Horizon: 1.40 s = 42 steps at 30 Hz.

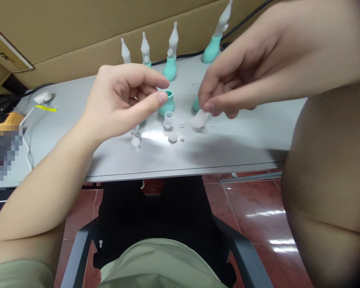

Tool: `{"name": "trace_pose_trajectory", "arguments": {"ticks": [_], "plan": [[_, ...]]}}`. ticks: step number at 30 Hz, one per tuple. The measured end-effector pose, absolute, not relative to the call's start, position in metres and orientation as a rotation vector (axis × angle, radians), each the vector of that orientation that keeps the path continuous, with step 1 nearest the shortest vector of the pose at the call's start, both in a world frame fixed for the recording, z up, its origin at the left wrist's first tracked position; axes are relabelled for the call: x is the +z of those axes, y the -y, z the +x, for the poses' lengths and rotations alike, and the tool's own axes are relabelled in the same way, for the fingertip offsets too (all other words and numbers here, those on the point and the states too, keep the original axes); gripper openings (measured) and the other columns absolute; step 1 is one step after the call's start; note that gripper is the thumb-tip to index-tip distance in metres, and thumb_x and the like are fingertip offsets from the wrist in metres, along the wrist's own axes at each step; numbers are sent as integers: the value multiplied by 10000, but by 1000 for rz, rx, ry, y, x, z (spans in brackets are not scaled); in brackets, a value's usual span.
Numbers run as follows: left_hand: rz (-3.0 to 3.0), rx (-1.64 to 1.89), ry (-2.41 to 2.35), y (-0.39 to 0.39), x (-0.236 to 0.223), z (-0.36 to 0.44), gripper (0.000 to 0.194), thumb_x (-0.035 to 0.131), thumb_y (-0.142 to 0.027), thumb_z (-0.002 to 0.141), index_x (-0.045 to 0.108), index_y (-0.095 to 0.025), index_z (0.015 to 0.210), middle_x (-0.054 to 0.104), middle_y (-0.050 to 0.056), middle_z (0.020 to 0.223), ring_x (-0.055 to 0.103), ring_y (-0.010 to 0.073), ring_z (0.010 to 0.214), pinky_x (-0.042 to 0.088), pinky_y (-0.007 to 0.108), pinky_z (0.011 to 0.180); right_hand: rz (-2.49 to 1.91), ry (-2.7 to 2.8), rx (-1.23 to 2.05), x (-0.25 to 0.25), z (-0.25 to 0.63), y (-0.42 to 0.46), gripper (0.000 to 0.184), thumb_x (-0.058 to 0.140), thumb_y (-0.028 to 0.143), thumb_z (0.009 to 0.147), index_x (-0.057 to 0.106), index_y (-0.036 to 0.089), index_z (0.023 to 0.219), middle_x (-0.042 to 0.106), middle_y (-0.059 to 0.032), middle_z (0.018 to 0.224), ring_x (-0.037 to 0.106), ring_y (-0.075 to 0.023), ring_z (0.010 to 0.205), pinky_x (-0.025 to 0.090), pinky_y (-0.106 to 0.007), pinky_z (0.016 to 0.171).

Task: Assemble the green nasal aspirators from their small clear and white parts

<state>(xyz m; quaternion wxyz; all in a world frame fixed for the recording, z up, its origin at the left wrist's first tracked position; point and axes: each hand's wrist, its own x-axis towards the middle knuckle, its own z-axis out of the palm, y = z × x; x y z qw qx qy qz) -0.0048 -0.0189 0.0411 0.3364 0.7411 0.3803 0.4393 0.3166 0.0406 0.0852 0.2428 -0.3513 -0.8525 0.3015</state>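
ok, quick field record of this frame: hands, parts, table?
left hand: pinched shut by the teal bulb; whether it touches it is unclear
right hand: pinches a small clear piece
upright units: four in a back row, clear tips, teal bases
loose parts: clear cap and discs, mid-table
table: grey
behind: cardboard

back: row of upright teal bulbs with clear tips (pixel 170 60) blocks reach
centre: small clear plastic pieces (pixel 173 137) scattered
front edge of grey table (pixel 228 152): open
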Motion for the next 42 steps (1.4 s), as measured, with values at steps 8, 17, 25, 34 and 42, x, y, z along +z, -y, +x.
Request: {"name": "trace_pose_trajectory", "arguments": {"ticks": [8, 17, 25, 34, 42], "plan": [[1731, 961, -923, 27, 48, 10, 253, 1140, -443, 900, 946, -294, 964, 951, 76, 983, 926, 308, 856, 781, 450, 699, -733, 2305, 1047, 82, 262, -4, 458, 779, -230, 1068, 873, 176, 880, 777, 113, 644, 716, -43, 494, 496, -87, 445], [1522, 1064, -887, 19, 36, 12, 292, 1117, -448, 965, 971, -277, 1154, 931, 53, 997, 974, 283, 945, 889, 481, 945, -639, 1998, 1045, 64, 248, -8, 384, 742, -186, 1154, 785, 150, 973, 782, 70, 723, 724, -70, 572, 554, -163, 483], [1432, 1225, -912, 8, 39, 5, 409, 1155, -551, 966, 946, -290, 1201, 987, 70, 1346, 868, 442, 1638, 791, 556, 1349, -480, 2011, 535, 56, 257, -12, 230, 1044, 143, 1082, 872, 221, 950, 872, 68, 1050, 792, -19, 947, 655, -108, 895], [1480, 1167, -962, 10, 48, 3, 445, 1175, -573, 963, 932, -284, 1198, 985, 104, 1380, 857, 506, 1635, 813, 648, 1300, -595, 2005, 451, 48, 254, -10, 156, 935, 284, 1172, 886, 243, 1030, 904, 11, 1162, 842, -111, 1040, 715, -238, 1012], [1488, 1189, -934, 5, 45, 1, 352, 1162, -466, 974, 973, -294, 1216, 992, 76, 1244, 924, 461, 1526, 802, 676, 1336, -595, 1926, 634, 52, 246, -8, 287, 952, 40, 1107, 850, 223, 910, 833, 30, 994, 821, -89, 909, 686, -192, 848]]}}
